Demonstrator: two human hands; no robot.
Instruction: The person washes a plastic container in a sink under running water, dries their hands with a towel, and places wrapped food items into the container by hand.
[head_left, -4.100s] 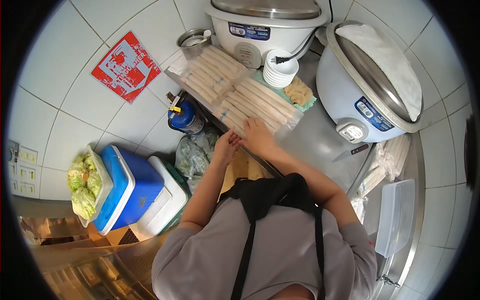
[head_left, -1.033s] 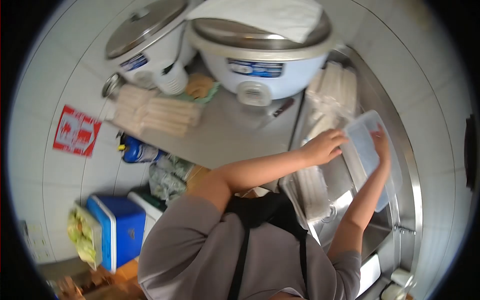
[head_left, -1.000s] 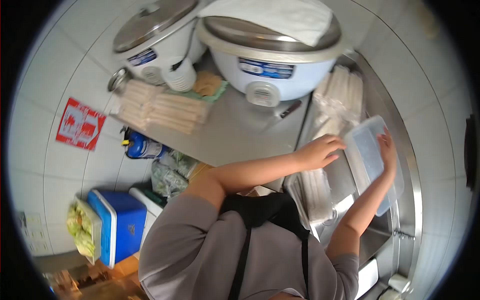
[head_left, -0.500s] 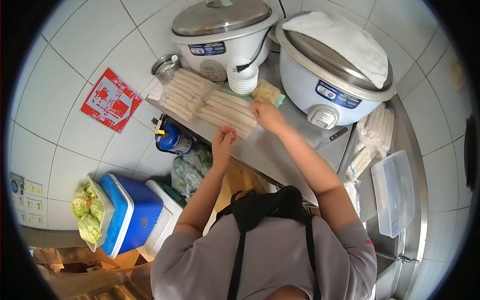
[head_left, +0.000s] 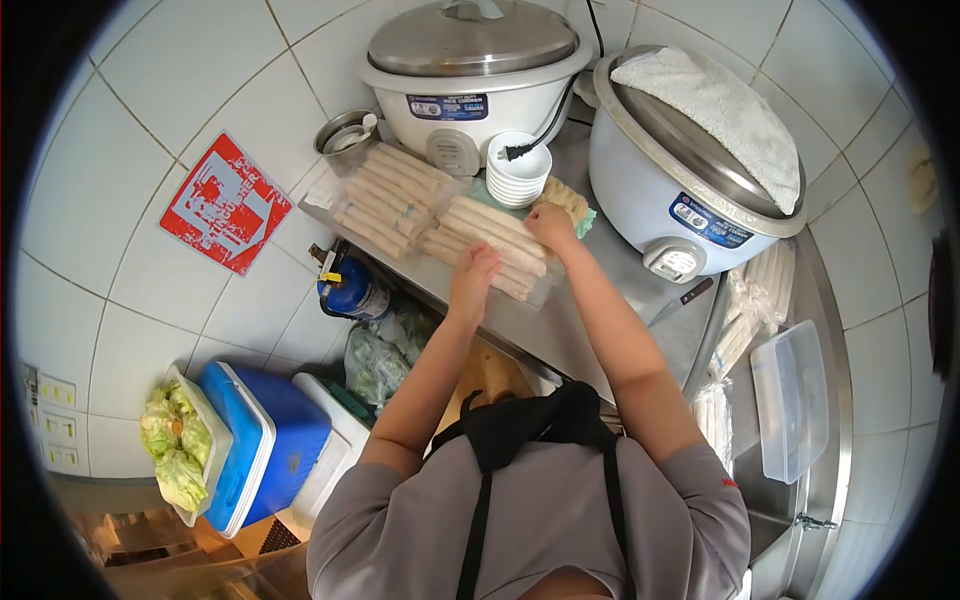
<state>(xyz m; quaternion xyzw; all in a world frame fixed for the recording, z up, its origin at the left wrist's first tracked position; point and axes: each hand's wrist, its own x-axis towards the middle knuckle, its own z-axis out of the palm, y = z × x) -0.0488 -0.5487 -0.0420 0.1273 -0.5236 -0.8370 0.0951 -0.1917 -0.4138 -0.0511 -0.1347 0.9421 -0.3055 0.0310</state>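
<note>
Two pale, stick-shaped rows of rolls in clear plastic lie on the steel counter. My right hand [head_left: 553, 228] is closed on the right end of the nearer pack of rolls [head_left: 492, 226]. At that pack's near edge, my left hand [head_left: 474, 284] has its fingers bent against it; the fingertips are partly hidden. The gripped pack looks slightly raised, with more rolls [head_left: 510, 280] showing under its near side. Left of it lies another pack of rolls [head_left: 385, 195], flat and touching it.
Behind stand two rice cookers [head_left: 450, 140] [head_left: 640, 180], stacked white bowls [head_left: 518, 185] with a plug on top, and a metal pot [head_left: 345, 140]. A knife [head_left: 685, 300] lies right. A plastic container [head_left: 790, 400] stands by the sink. Below left are a gas cylinder [head_left: 355, 290] and blue cooler [head_left: 285, 440].
My left hand has moved in from beside the rolls onto the pack's near edge. The nearer pack's upper layer has lifted a little. The whole view has shifted slightly.
</note>
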